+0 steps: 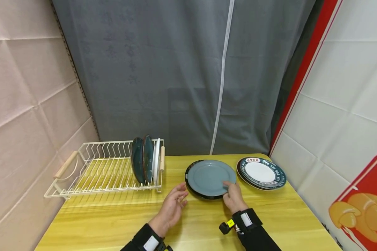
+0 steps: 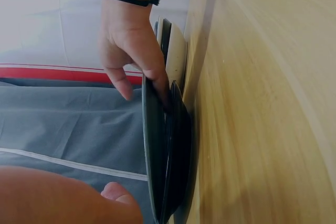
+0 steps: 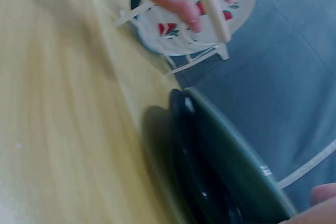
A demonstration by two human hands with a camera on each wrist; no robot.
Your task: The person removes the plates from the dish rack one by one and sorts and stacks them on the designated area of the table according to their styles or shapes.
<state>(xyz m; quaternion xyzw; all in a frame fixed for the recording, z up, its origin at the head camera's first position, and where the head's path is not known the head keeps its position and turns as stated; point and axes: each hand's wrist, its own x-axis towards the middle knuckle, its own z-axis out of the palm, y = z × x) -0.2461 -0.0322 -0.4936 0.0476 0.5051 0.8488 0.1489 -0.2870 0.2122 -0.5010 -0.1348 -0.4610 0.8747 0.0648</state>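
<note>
A grey-blue plate (image 1: 208, 177) lies over a black plate (image 1: 204, 196) in the middle of the table. My right hand (image 1: 234, 198) pinches the grey-blue plate at its right edge, thumb on top and fingers underneath. In the left wrist view that edge is raised, and a gap shows between it and the black plate. My left hand (image 1: 172, 206) hovers just left of the two plates, its fingers loosely bent and holding nothing. Only part of my right thumb (image 3: 323, 192) shows in the right wrist view.
On the left stands a white wire dish rack (image 1: 105, 190) with wooden handles. Upright at its right end are two dark plates (image 1: 138, 160) and a white plate (image 1: 156, 162). Another stack, topped by a white plate with a dark lettered rim (image 1: 260, 172), sits at the right.
</note>
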